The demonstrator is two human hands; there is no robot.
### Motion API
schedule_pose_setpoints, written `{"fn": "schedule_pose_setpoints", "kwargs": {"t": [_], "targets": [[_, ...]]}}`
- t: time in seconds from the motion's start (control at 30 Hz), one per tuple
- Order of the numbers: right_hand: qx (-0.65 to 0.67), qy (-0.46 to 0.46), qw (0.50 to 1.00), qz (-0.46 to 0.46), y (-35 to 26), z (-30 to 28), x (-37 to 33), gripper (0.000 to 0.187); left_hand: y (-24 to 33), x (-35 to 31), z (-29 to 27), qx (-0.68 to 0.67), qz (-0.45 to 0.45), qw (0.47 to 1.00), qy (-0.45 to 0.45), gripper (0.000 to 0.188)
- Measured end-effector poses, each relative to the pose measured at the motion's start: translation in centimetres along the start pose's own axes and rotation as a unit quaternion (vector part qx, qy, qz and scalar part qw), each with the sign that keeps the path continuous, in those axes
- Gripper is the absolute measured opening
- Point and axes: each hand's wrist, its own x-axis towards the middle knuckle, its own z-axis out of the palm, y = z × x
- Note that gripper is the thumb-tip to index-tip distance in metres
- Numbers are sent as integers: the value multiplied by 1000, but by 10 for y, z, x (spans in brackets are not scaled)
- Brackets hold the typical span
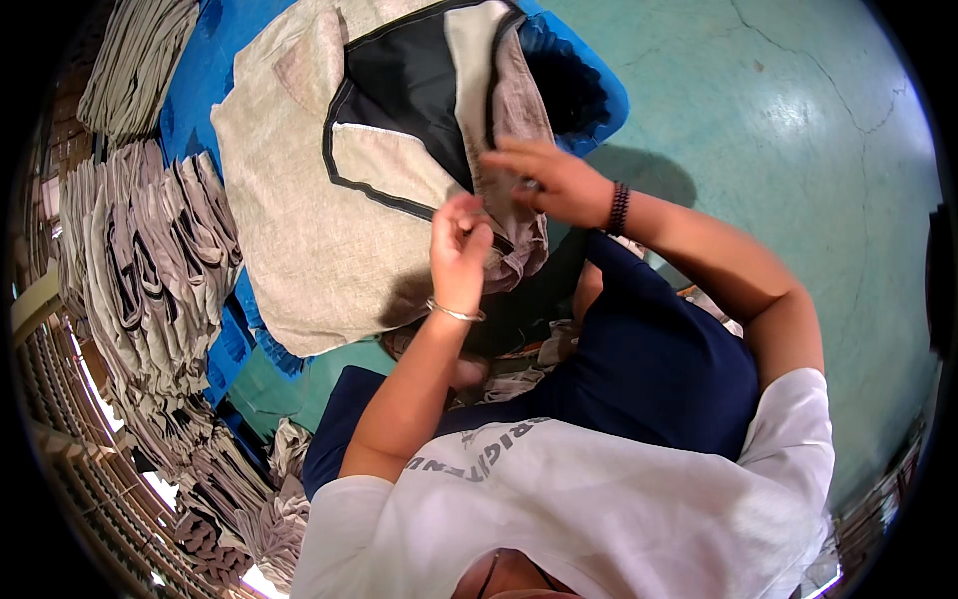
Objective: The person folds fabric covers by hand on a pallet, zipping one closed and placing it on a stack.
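A beige cloth garment (269,200) with black lining and black-bound edges lies spread in front of me; I cannot make out which kind of garment it is. My left hand (460,262), with a metal bangle at the wrist, is over its lower right part. The fingers of that hand curl toward the thumb near the black-bound edge, and what they hold, if anything, is too small to tell. Slightly blurred, my right hand (559,185) hovers by the garment's right edge with its fingers stretched out. A dark beaded bracelet circles that wrist.
Under the garment is a blue plastic pallet or crate (611,105) with a ribbed hollow. Folded beige garments (150,250) are stacked along the left, with another pile (140,65) at the far left. A green floor (828,230) with cracks stretches to the right.
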Motion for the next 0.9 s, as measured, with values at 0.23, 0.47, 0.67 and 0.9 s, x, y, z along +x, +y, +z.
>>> {"fn": "schedule_pose_setpoints", "kwargs": {"t": [0.23, 0.47, 0.67, 0.9], "targets": [[-61, -168, 970, -164, -20, 36, -2, 44, 0, 22, -20, -106, -127, 984, 71, 35], [77, -23, 997, 14, 6, 35, -44, 31, -6, 28, -54, -176, -98, 944, 260, 25], [183, 223, 883, 370, 22, 30, -59, 12, -8, 23, -74, -203, -154, 932, 256, 13], [377, 165, 776, 479, 27, 30, -62, 22, -11, 11, -67, -240, -129, 911, 308, 18]]}}
